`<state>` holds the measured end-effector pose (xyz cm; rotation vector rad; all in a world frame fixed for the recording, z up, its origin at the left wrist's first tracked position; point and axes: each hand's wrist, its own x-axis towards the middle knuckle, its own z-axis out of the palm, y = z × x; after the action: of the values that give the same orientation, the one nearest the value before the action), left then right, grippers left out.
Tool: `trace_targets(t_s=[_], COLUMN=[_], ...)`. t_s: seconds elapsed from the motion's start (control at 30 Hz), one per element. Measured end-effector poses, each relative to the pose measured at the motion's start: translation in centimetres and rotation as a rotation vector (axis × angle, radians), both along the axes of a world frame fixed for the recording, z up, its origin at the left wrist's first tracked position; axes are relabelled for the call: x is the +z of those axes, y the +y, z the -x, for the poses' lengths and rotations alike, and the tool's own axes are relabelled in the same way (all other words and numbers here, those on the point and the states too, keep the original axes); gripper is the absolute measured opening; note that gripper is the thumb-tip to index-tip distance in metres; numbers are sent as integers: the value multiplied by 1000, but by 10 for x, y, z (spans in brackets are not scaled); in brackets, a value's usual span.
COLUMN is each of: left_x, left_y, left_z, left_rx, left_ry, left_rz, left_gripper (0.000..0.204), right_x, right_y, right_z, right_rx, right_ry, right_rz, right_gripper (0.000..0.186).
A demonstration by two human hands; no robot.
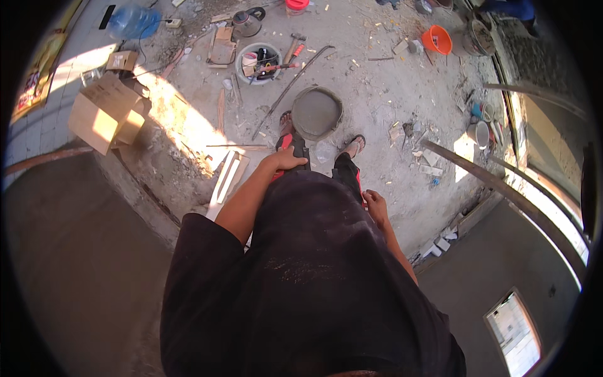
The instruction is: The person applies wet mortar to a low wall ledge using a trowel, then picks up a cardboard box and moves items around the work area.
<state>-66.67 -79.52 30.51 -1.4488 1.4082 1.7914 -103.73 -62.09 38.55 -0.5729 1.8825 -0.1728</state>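
My left hand [289, 158] is closed over the dark cloth of my left trouser leg [301, 151] near the knee, with the thumb lying across it. Low at my right thigh, my right hand [375, 204] has its fingers curled beside the red trim of the trousers [360, 182]; whatever they pinch is hidden. Between my sandalled feet, a little ahead, stands a round tub [341, 112] filled almost to its rim with smooth grey mortar [316, 113]. A crumpled clear plastic bag [324, 151] lies just below the tub.
A pale bucket [277, 53] of tools, a hammer [294, 44], a kettle [247, 24] and a long metal bar [292, 91] lie ahead. Cardboard boxes [103, 110] stand left. Wooden poles [502, 188] slant across the right. An orange bucket [437, 39] sits far right, near another person's leg [512, 7].
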Motion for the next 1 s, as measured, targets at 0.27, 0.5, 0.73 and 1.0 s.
trace_targets(t_s=[0.27, 0.5, 0.73, 1.0], left_x=[-16, -80, -97, -80], left_y=[35, 17, -25, -37], left_z=[105, 129, 118, 122], left_rx=[221, 266, 205, 168], left_ry=[-573, -792, -794, -843], left_rz=[147, 198, 327, 360], left_gripper=[127, 119, 104, 104], right_x=[-190, -385, -465, -358], right_y=[-221, -397, -407, -303], right_z=[95, 44, -45, -78], right_rx=[748, 716, 707, 843], right_ry=[160, 87, 233, -202], right_rz=[152, 294, 221, 208], right_gripper=[76, 85, 82, 55])
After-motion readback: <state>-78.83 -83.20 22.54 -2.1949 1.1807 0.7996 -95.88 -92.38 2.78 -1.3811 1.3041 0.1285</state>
